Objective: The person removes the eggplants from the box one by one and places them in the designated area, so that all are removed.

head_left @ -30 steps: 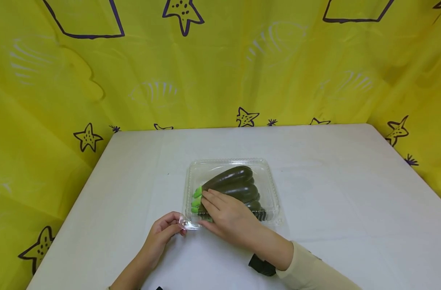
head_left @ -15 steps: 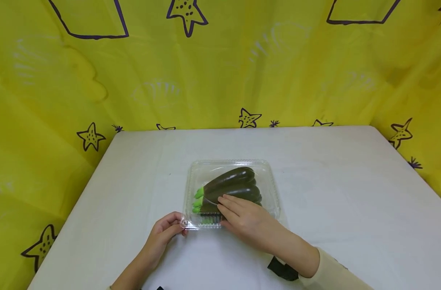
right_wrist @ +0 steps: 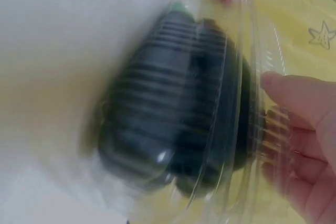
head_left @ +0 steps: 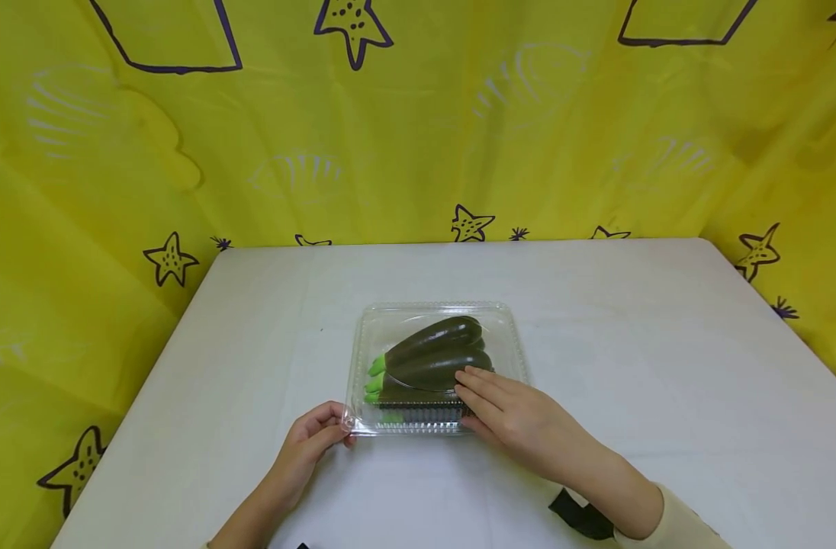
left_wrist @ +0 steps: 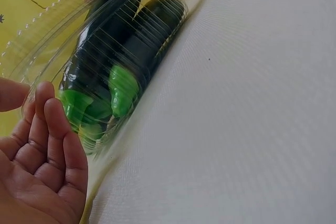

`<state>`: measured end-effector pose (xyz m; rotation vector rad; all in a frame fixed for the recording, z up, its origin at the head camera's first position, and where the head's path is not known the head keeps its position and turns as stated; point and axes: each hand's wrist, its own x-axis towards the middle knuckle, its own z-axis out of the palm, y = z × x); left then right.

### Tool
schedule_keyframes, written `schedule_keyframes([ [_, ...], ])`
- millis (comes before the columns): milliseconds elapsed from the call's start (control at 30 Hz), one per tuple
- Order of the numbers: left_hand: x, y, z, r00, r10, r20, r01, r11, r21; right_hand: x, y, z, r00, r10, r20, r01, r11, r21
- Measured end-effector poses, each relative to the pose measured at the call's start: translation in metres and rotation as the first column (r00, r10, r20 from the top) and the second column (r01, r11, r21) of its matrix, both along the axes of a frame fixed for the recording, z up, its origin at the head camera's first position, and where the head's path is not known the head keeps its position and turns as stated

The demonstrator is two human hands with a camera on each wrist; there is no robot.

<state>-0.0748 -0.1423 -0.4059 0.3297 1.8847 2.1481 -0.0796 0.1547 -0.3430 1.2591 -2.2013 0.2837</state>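
A clear plastic clamshell box (head_left: 380, 316) sits on the white table with its lid down. Several dark, glossy eggplants (head_left: 432, 343) with bright green stems lie inside, stems to the left. My left hand (head_left: 311, 438) pinches the box's front left corner between thumb and fingers. In the left wrist view that hand (left_wrist: 44, 166) is at the rim, the stems just beyond it. My right hand (head_left: 521, 415) lies with straight fingers on the lid at the front right, thumb low at the front rim. The right wrist view, partly blurred, has the thumb (right_wrist: 294, 90) against the rim.
The white tabletop (head_left: 665, 343) spreads around the box on all sides. Yellow curtains (head_left: 404, 152) with drawn stars and fish stand behind the table and at both sides. A dark strap (head_left: 581, 515) is by the right wrist.
My right hand has slid rightward along the front of the lid, from the stem side to the front right, uncovering the eggplants' left part. The left hand keeps its hold on the corner.
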Motion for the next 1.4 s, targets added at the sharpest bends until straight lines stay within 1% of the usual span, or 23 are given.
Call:
schedule_keyframes([
  [100, 0.000, 0.000, 0.000, 1.000, 0.000, -0.003, 0.000, 1.000, 0.002, 0.001, 0.007, -0.001, 1.000, -0.011, 0.029, 0.010, 1.000, 0.006],
  [267, 0.000, 0.000, 0.000, 1.000, 0.000, -0.003, 0.000, 1.000, 0.000, 0.002, 0.020, -0.003, 0.999, -0.016, 0.031, 0.016, 1.000, -0.001],
  [533, 0.000, 0.000, 0.001, 1.000, 0.005, 0.012, -0.005, 1.000, -0.001, 0.006, 0.035, -0.005, 0.997, -0.058, 0.047, 0.059, 0.998, -0.023],
  [833, 0.000, 0.000, 0.002, 1.000, 0.000, 0.012, 0.000, 1.000, -0.004, 0.007, 0.045, -0.006, 0.997, -0.013, 0.073, 0.015, 1.000, -0.016],
  [1100, 0.000, -0.001, 0.002, 1.000, -0.004, 0.014, 0.004, 1.000, -0.006, 0.006, 0.047, -0.005, 0.989, 0.006, 0.145, 0.002, 0.998, -0.056],
  [1267, 0.000, 0.000, 0.003, 1.000, 0.005, 0.022, -0.005, 1.000, -0.012, 0.004, 0.051, -0.005, 0.984, 0.017, 0.178, -0.005, 0.998, -0.065],
  [1333, 0.000, 0.000, 0.003, 1.000, 0.007, 0.024, -0.007, 1.000, -0.015, 0.003, 0.051, -0.003, 0.987, 0.028, 0.160, -0.015, 0.997, -0.081],
  [1400, 0.000, 0.000, 0.003, 1.000, 0.006, 0.024, -0.006, 1.000, -0.015, 0.000, 0.051, 0.000, 0.991, 0.056, 0.125, -0.042, 0.992, -0.118],
])
